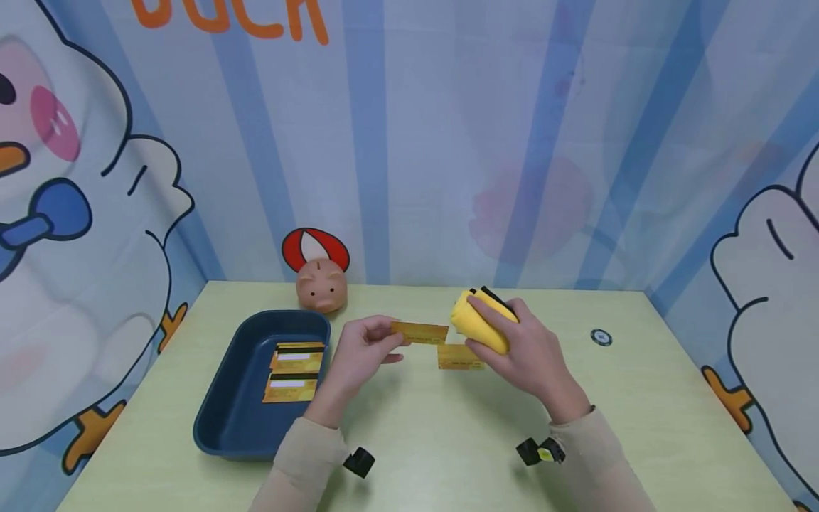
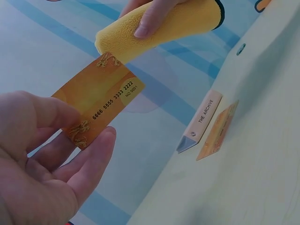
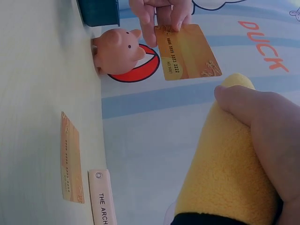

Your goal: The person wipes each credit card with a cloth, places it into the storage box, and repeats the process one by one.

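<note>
A gold bank card [image 1: 421, 333] is pinched between the thumb and fingers of my left hand [image 1: 365, 348], held up over the table. Its embossed number side shows in the left wrist view. My right hand [image 1: 527, 345] grips a folded yellow cloth [image 1: 478, 323] with a dark edging, just right of that card. In the head view a narrow gap separates cloth and card. A second gold card [image 1: 459, 358] lies on the table below, partly covered by the right hand. Behind it in the left wrist view lies a pale pink item [image 2: 204, 119] lettered THE ARCHIVE.
A dark blue tray [image 1: 237, 384] stands at the left, with several gold cards [image 1: 291, 387] inside, stripe side up. Behind it sits a pink piggy bank [image 1: 321, 286]. A small round chip [image 1: 601, 337] lies at the right. A patterned curtain [image 1: 429, 142] hangs behind the table.
</note>
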Tool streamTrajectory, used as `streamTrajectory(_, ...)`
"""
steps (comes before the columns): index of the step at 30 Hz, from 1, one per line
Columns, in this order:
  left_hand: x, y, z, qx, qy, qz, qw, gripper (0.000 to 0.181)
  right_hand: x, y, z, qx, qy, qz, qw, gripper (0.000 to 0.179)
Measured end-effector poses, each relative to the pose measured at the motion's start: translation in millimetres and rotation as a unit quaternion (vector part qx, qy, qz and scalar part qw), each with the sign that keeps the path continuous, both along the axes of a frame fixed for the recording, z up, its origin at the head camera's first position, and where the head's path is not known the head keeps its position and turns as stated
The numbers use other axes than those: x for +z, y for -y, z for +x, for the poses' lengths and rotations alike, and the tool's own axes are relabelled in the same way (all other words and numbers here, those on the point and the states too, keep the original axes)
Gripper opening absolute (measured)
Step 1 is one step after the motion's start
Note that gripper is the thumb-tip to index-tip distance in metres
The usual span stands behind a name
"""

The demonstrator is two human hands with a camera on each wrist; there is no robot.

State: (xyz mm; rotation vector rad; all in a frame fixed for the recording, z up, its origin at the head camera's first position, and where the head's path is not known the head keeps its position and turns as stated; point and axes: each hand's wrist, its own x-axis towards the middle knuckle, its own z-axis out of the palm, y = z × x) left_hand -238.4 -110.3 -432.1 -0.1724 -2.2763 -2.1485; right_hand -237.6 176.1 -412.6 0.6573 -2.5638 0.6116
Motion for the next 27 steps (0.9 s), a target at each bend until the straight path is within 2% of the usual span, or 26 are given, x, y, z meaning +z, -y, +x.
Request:
streamTrajectory(13,-1.1,0.7,0.2,-0.011,-0.024,0.003,0.9996,0.021,0.5,-0.3,0.4,0.0,0.001,0.002,1.0,0.068)
streamTrajectory(22,0.1,0.5,0.7,-0.007,-0.019,0.02,0.9996,0.024,0.7,-0.4,0.8,0.0,0.002,0.004,1.0,0.068)
streamTrajectory(27,0.7,2.1,2.1,-0.023,-0.019,0.017,0.9994,0.024,1.0,-0.3,0.9,-0.001,0.001,0.004,1.0,0.069)
